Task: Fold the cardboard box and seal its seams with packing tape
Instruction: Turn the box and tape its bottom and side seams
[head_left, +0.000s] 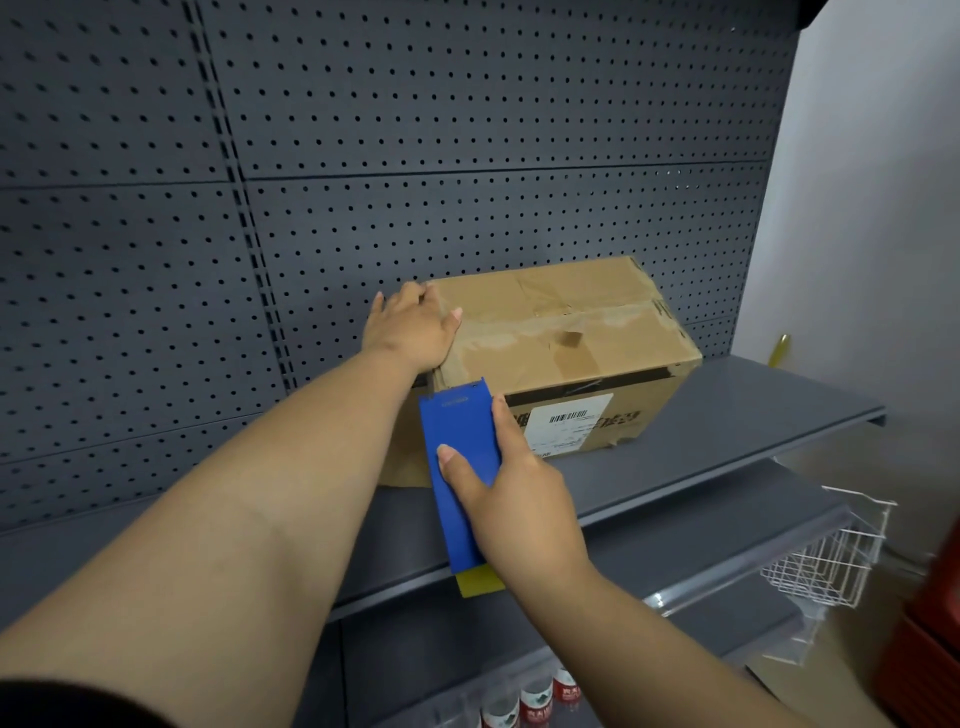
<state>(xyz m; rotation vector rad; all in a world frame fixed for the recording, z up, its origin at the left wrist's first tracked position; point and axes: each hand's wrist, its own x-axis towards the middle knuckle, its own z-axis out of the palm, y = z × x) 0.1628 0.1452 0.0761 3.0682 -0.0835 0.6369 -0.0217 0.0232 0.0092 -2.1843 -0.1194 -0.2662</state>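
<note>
Your left hand lies flat and open, palm down, on the near-left corner of the closed cardboard box, which sits on the grey shelf against the pegboard. Your right hand grips a blue tape dispenser, thumb on top, fingers curled around its right edge. The dispenser's front end meets the box's near-left upper edge. A white barcode label faces you.
</note>
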